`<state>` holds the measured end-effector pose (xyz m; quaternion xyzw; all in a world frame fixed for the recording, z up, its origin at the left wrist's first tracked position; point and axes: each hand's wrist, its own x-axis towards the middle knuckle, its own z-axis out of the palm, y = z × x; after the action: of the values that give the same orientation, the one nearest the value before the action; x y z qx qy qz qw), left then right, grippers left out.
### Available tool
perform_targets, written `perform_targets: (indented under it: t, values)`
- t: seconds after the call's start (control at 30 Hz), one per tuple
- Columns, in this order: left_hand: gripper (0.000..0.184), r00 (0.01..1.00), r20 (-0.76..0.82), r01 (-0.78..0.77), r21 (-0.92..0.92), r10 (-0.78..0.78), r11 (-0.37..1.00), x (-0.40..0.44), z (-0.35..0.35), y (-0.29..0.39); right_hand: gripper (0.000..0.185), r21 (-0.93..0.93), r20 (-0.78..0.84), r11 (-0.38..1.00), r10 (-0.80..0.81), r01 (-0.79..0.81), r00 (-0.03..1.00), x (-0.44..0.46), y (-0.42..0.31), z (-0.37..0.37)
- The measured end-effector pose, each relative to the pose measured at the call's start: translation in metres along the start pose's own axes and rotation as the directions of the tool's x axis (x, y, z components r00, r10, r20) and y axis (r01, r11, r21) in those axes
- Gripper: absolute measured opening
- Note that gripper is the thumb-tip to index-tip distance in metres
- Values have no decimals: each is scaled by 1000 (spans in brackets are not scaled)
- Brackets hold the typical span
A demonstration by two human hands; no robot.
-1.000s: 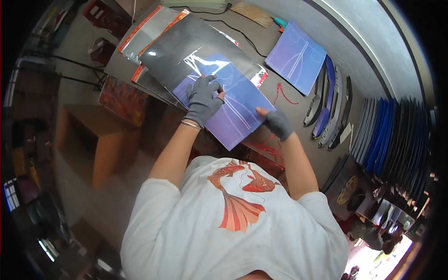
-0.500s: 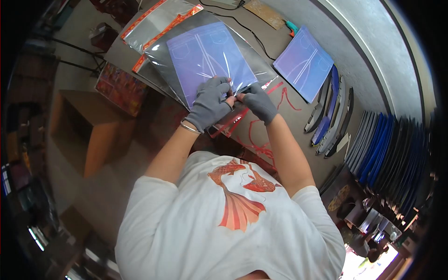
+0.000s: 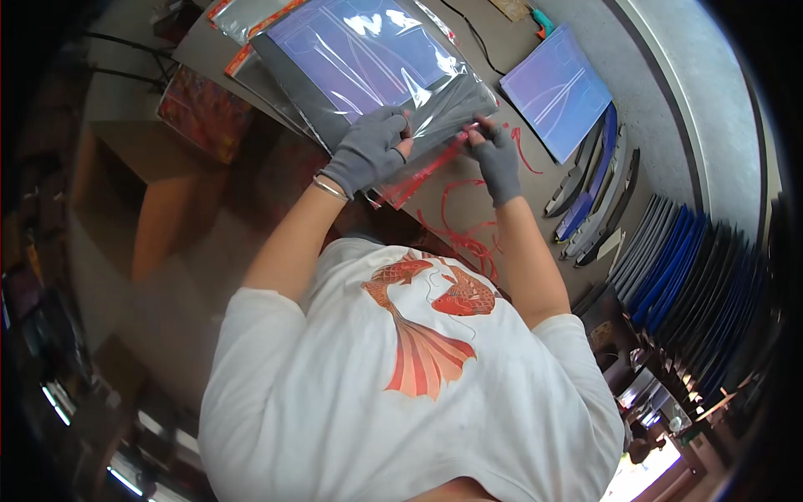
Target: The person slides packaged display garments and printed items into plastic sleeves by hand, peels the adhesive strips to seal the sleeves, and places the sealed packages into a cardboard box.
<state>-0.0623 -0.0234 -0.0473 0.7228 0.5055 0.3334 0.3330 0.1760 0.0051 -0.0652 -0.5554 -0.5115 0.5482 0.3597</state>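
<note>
A blue-purple printed sheet (image 3: 360,54) lies inside a clear plastic bag (image 3: 452,105) on top of a dark sheet. My left hand (image 3: 374,149), in a grey fingerless glove, is closed at the bag's near edge, its fingertips pinching the plastic. To the right, my right hand (image 3: 495,159), gloved the same way, pinches the bag's near right corner, where a red strip shows along the edge. Between the hands the plastic is creased and shiny. More clear bags with red-orange edges (image 3: 242,60) lie beneath and beyond it.
Another blue-purple sheet (image 3: 559,92) lies at the right, beside curved strips (image 3: 594,188). Red ribbon scraps (image 3: 456,209) are near the table's front edge. A cable, a teal tool (image 3: 544,23), a rack of blue and black sheets (image 3: 686,268) and a cardboard box (image 3: 159,184) also show.
The printed sheet has gone from lying across the near edge to farther inside the bag. My right hand has moved from the sheet's corner to the bag's corner.
</note>
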Motion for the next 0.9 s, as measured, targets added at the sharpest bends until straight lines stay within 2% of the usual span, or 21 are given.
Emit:
perform_targets:
  t: [0.03, 0.07, 0.1, 0.13, 0.17, 0.2, 0.27, 0.33, 0.4, 0.43, 0.5, 0.53, 0.6, 0.63, 0.7, 0.77, 0.8, 0.83, 0.87, 0.9]
  values:
    - [17, 997, 72, -16, 132, 6, 991, 1, 3, -3, 30, -215, -31, 970, 109, -113, 994, -7, 0, -7]
    - [19, 996, 44, -82, 230, 74, 970, -1, 13, -12, 20, -501, 27, 858, -119, 116, 993, -12, 6, -11]
    - [19, 997, 47, -77, 228, 68, 971, -4, 23, -20, 20, -500, 28, 859, -113, 112, 993, -11, 13, -11]
    - [22, 994, -11, -104, 307, 113, 946, -4, 30, -20, 20, -663, 220, 671, -248, 331, 943, -8, 15, -8]
    - [25, 985, -64, -123, 387, 160, 914, -6, 36, -20, 21, -736, 428, 420, -321, 532, 845, -7, 17, -5]
    - [25, 987, -58, -118, 390, 152, 913, -8, 41, -20, 18, -761, 442, 365, -314, 536, 841, -9, 20, 0]
    - [37, 998, -21, -35, 457, 51, 889, -10, 43, -9, 19, -720, 469, 368, -367, 588, 804, -1, 28, -1]
    - [39, 1000, 4, -24, 484, 26, 875, -14, 48, -15, 19, -678, 495, 361, -421, 641, 760, 8, 33, -4]
    - [42, 1000, 30, -20, 503, 5, 864, -16, 52, -25, 19, -620, 579, 296, -452, 726, 679, 13, 36, -12]
    - [43, 999, 32, -38, 492, 26, 870, -18, 53, -28, 19, -616, 582, 301, -449, 728, 678, 14, 34, -13]
    - [44, 999, 37, -52, 487, 38, 872, -19, 56, -33, 16, -651, 667, 174, -332, 739, 667, 15, 29, -13]
    - [44, 999, 37, -47, 483, 33, 874, -19, 57, -33, 16, -647, 668, 182, -334, 741, 665, 13, 29, -10]
    - [44, 999, 41, -47, 484, 31, 874, -21, 57, -32, 19, -671, 714, -48, -310, 740, 628, 10, 28, -4]
    - [43, 999, 42, -43, 482, 26, 875, -21, 57, -33, 19, -673, 712, -50, -316, 738, 627, 6, 30, -7]
    - [42, 999, 41, -47, 479, 32, 876, -20, 57, -33, 21, -611, 760, -96, -346, 786, 549, -13, 33, -23]
    - [35, 995, 92, -28, 498, -21, 867, -20, 55, -35, 24, -623, 779, -18, 82, 782, 622, -62, 11, -45]
    - [35, 996, 88, -34, 499, -12, 866, -20, 53, -36, 26, -587, 769, 79, 365, 806, 524, -88, 0, -59]
    - [34, 996, 87, -57, 495, 16, 867, -20, 50, -39, 29, -488, 873, 438, 263, 755, 411, -112, 15, -91]
    - [33, 995, 87, -77, 487, 40, 870, -23, 48, -39, 29, -573, 792, 754, 410, 320, 452, -130, 10, -109]
    - [33, 996, 81, -80, 483, 46, 872, -28, 44, -38, 30, -519, 726, 828, 559, -214, 400, -142, 4, -125]
